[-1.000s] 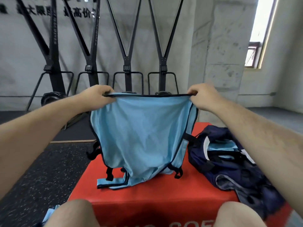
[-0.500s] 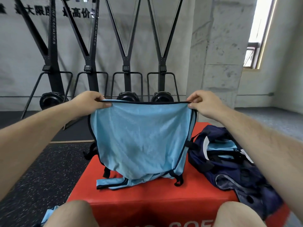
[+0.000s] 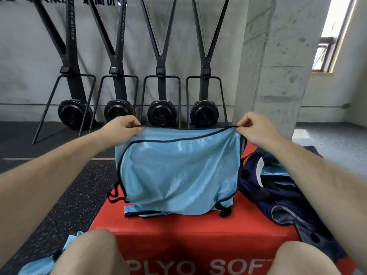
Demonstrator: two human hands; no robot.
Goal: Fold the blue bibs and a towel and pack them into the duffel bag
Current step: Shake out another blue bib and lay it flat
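Observation:
A light blue mesh bib (image 3: 178, 175) with dark trim hangs over the red plyo box (image 3: 198, 227), its lower edge and straps lying on the box top. My left hand (image 3: 121, 130) pinches the bib's upper left corner. My right hand (image 3: 252, 128) pinches the upper right corner. To the right on the box lies the open navy duffel bag (image 3: 288, 205), with folded blue fabric (image 3: 276, 173) showing inside. More blue bib fabric (image 3: 39, 264) lies on the floor at the bottom left, partly hidden by my knee.
Four black ski-trainer machines (image 3: 160, 114) stand against the grey wall behind the box. A concrete pillar (image 3: 278, 76) rises at the back right. Dark speckled rubber flooring (image 3: 69, 195) lies left of the box. My bare knees are at the bottom edge.
Both hands have lowered the bib's top edge toward the box. The cloth now bulges and settles on the box top, where before it hung flat.

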